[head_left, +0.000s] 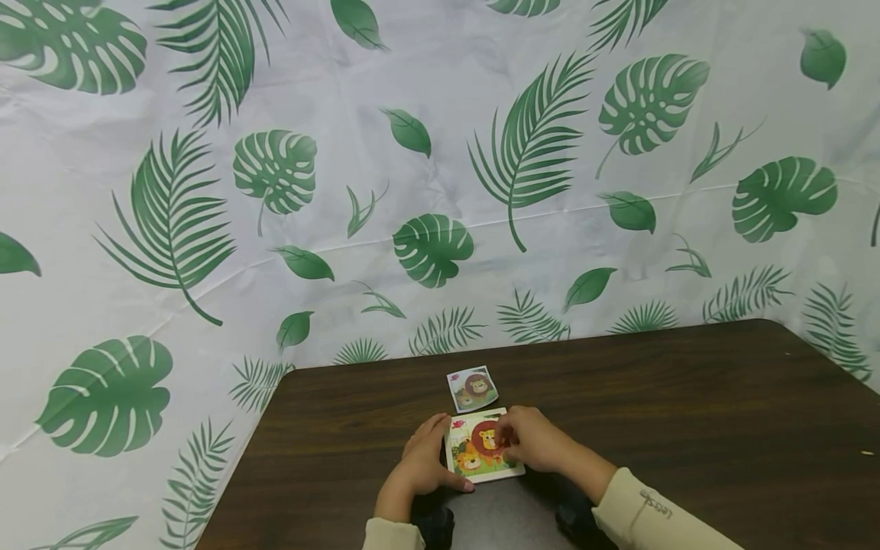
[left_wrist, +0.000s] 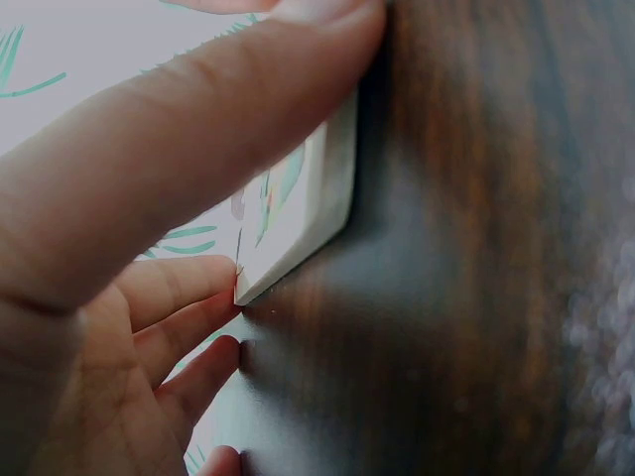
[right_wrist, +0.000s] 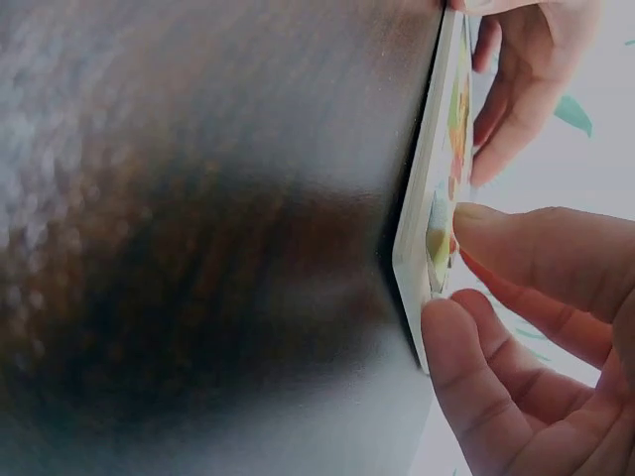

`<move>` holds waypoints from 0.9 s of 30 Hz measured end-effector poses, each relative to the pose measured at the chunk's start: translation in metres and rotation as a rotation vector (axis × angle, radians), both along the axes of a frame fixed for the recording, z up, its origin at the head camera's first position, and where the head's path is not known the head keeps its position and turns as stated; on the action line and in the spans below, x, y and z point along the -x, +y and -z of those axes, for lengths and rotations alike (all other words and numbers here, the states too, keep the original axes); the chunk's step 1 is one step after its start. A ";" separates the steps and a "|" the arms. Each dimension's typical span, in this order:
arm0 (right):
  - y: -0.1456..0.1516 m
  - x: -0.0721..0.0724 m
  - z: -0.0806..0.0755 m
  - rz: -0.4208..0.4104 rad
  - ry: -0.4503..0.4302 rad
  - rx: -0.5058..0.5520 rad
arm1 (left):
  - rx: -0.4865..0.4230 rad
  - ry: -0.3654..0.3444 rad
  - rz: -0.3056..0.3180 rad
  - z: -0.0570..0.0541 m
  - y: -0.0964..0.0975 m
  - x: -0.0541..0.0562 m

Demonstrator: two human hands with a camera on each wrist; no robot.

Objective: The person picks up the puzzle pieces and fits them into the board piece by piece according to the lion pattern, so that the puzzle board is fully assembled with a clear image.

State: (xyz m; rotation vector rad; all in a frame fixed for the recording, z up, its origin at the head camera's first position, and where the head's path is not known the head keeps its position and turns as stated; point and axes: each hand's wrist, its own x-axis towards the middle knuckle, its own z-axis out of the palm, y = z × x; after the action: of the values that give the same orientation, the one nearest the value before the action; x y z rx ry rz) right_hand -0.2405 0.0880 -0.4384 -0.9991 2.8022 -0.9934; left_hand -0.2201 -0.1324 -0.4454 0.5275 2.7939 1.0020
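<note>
A square lion jigsaw puzzle [head_left: 474,447] in a pale tray [right_wrist: 409,233] lies flat on the dark wooden table. My left hand [head_left: 425,461] steadies the tray, its thumb along the near edge and its fingers by the left side. In the left wrist view that thumb crosses in front of the tray corner [left_wrist: 332,188]. Over the puzzle's right part, my right hand [head_left: 532,441] has bent fingers and thumb at a green-edged puzzle piece [right_wrist: 440,233]. The fingers hide most of that piece, and whether it sits fully flat is unclear.
A paper card [head_left: 473,388] with the same lion picture lies just beyond the tray. Behind the table [head_left: 653,397] hangs a white cloth [head_left: 440,183] printed with green leaves. A small pale scrap [head_left: 868,453] lies far right.
</note>
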 end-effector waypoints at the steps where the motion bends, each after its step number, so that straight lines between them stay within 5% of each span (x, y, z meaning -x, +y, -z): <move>1: 0.000 0.000 0.000 0.006 0.000 -0.002 | 0.001 -0.001 0.000 0.000 0.000 0.000; 27: -0.010 -0.004 -0.003 0.130 0.012 -0.077 | -0.019 -0.011 -0.001 0.001 -0.001 0.000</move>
State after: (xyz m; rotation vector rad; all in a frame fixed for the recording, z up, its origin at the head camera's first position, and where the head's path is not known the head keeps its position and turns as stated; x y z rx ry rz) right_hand -0.2361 0.0780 -0.4356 -0.8268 2.9231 -0.8849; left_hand -0.2202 -0.1330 -0.4467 0.5213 2.7775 1.0298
